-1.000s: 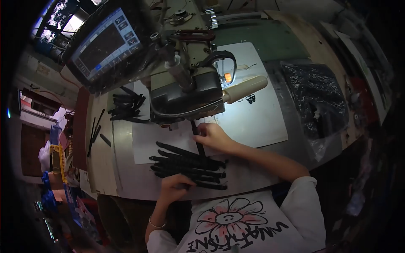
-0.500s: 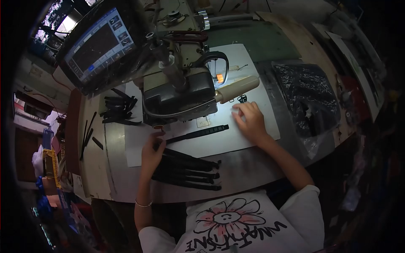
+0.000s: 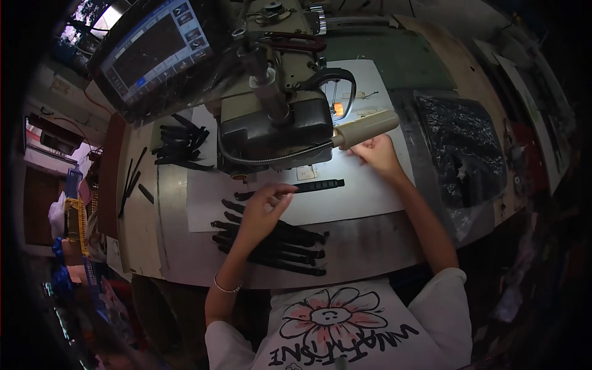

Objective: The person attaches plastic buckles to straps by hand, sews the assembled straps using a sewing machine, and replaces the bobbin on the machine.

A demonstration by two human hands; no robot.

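A black strap with a row of raised segments lies across the white sheet. My left hand reaches over its left part, thumb and fingers apart, with the fingertips at the strap. Beneath the sewing machine's pale handle, my right hand has its fingers drawn together in a pinch. Whatever they hold is too small and hidden to make out. Several more black straps lie side by side near the table's front edge, partly under my left forearm.
The sewing machine head stands over the sheet, with a lit screen at its left. A pile of black strips lies on the left. On the right is a clear plastic bag with dark contents.
My left hand has moved right along the strap from its left end. My right hand has closed its fingers near the small black buckles, which it now covers. The view has shifted slightly.
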